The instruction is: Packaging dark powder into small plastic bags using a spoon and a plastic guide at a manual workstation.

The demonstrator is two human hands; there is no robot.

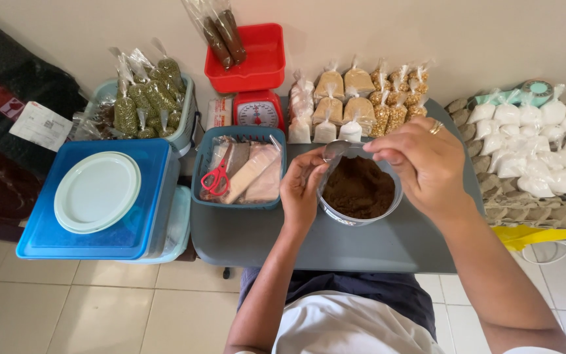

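A round metal tin (361, 218) full of brown powder (359, 189) stands on the grey table (257, 239) in front of me. My left hand (301, 190) is at the tin's left rim, fingers pinched on a small clear plastic bag (322, 172). My right hand (424, 164), with a ring on one finger, hovers over the tin's right side and holds a metal spoon (337, 149) whose bowl points left above the powder, close to the left hand's fingers.
A teal basket (238, 200) with red scissors (215, 178) and flat packets sits left of the tin. Behind stand a red scale (257, 108), rows of small filled bags (355, 105), white bags (538, 147) on egg trays, and a blue lidded box (93, 216) at left.
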